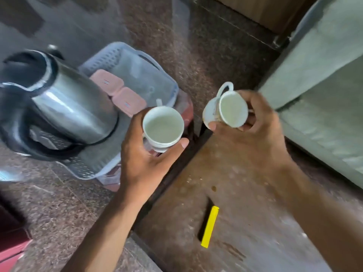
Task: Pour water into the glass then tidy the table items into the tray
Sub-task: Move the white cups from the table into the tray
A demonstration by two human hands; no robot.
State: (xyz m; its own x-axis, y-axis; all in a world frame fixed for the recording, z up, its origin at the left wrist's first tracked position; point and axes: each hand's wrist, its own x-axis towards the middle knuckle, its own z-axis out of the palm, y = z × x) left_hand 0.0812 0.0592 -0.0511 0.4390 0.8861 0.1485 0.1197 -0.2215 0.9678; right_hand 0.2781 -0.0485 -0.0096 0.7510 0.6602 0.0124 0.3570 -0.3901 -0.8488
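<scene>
- Nearest thing is a yellow lighter-looking stick lying flat on the brown wooden table, long axis running away from the person, not tidied yet.
- Next up, the left hand is wrapped round a white cup, thumb on one side and fingers on the other, rim up and pretty level.
- The right hand has its fingers closed on a second white cup with its saucer, tilted, handle pointing away. Can't tell whether either cup has anything in it, it's blurry.
- The bit that matters: the grey tray lies up and to the left of both hands, and the left cup hangs right at its near edge, so I'd guess that one goes in first. The right cup is well apart from it, out over the gap by the table.
- Already in the tray: a steel kettle and two pink lidded boxes, free floor beyond the boxes.
</scene>
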